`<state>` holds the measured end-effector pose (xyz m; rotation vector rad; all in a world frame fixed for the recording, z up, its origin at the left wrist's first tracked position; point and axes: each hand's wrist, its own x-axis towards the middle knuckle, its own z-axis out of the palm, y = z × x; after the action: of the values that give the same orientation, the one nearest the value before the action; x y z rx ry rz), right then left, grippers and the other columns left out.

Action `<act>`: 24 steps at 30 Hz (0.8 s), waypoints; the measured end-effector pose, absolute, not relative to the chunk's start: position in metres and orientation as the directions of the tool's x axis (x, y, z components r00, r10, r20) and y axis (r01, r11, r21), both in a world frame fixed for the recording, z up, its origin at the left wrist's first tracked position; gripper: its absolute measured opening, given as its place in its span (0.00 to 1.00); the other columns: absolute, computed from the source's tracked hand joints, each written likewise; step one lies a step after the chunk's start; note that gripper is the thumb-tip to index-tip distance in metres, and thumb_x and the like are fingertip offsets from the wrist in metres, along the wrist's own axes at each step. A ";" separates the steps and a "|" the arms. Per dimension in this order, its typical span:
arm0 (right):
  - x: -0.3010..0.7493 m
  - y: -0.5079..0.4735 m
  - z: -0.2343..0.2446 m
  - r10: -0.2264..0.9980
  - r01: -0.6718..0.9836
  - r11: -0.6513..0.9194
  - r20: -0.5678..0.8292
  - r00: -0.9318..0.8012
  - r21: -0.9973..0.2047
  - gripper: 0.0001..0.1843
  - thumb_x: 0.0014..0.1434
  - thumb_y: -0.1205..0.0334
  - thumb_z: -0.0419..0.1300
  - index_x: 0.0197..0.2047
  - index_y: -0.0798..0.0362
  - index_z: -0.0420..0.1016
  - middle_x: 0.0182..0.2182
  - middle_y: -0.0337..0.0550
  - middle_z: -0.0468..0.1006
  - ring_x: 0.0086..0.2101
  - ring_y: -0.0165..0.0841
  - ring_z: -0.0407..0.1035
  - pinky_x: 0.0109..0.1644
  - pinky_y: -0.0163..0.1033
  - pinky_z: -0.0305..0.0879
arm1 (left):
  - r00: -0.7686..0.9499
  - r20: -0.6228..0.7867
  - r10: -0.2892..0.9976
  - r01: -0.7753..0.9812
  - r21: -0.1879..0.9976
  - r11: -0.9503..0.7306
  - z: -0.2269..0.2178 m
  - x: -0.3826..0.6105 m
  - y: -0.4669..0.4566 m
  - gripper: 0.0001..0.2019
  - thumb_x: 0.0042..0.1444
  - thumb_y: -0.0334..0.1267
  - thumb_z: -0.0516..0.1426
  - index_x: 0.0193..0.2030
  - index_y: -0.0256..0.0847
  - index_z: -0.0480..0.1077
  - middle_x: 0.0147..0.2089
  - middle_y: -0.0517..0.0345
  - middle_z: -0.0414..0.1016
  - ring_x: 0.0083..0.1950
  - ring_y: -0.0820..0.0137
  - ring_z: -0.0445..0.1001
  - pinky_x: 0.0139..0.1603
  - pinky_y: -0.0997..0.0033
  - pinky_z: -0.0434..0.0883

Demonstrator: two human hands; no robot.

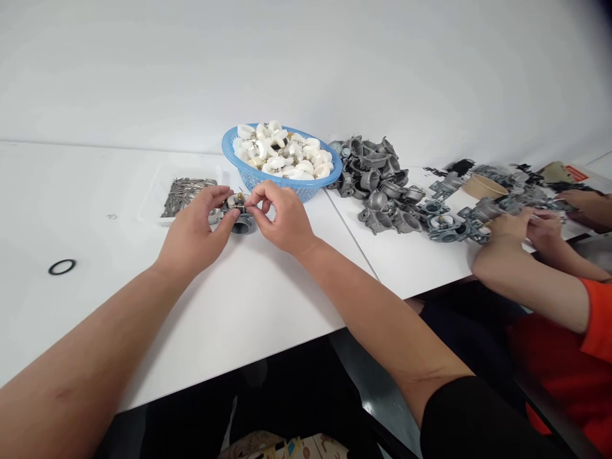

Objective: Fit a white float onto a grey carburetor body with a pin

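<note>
The left hand (pixel 196 233) and right hand (pixel 280 217) are close together, both clamped on a grey metal carburetor (pixel 241 223) low over the white table (pixel 239 306). A tray of screws (pixel 184 196) sits just left of it, and a blue basket (pixel 310 185) of white plastic parts (pixel 282 150) sits just beyond. Further right lies a heap of grey metal castings (pixel 382 191), near a co-worker's hands (pixel 516 226).
</note>
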<state>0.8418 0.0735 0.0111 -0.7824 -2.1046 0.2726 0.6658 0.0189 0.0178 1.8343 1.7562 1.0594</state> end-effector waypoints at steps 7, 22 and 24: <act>0.842 0.071 0.012 0.657 0.429 0.751 0.628 -0.417 -0.501 0.06 0.62 0.70 0.55 0.40 0.49 0.65 0.38 0.37 0.76 0.31 0.29 0.66 0.49 0.42 0.63 | -0.068 0.248 0.966 0.673 0.727 -0.139 0.017 0.665 0.019 0.27 0.62 0.51 0.54 0.66 0.47 0.61 0.66 0.50 0.70 0.63 0.52 0.70 0.56 0.55 0.73; 0.845 0.074 0.006 0.748 0.390 0.663 0.547 -0.376 -0.639 0.15 0.58 0.58 0.63 0.48 0.51 0.69 0.49 0.45 0.76 0.47 0.37 0.68 0.53 0.45 0.66 | -0.053 0.287 0.956 0.664 0.725 -0.180 0.015 0.663 0.022 0.20 0.65 0.49 0.51 0.61 0.51 0.66 0.64 0.55 0.71 0.63 0.56 0.71 0.59 0.57 0.71; 0.844 0.073 0.005 0.744 0.380 0.667 0.539 -0.395 -0.641 0.17 0.58 0.56 0.63 0.50 0.51 0.68 0.50 0.46 0.75 0.49 0.38 0.68 0.55 0.46 0.66 | -0.056 0.283 0.957 0.667 0.725 -0.175 0.016 0.663 0.022 0.19 0.65 0.48 0.50 0.61 0.51 0.66 0.65 0.56 0.71 0.63 0.56 0.71 0.58 0.57 0.71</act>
<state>0.8443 0.0730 0.0055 -0.8698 -2.0188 0.5340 0.6625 0.0215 0.0157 1.8600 1.7291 1.0930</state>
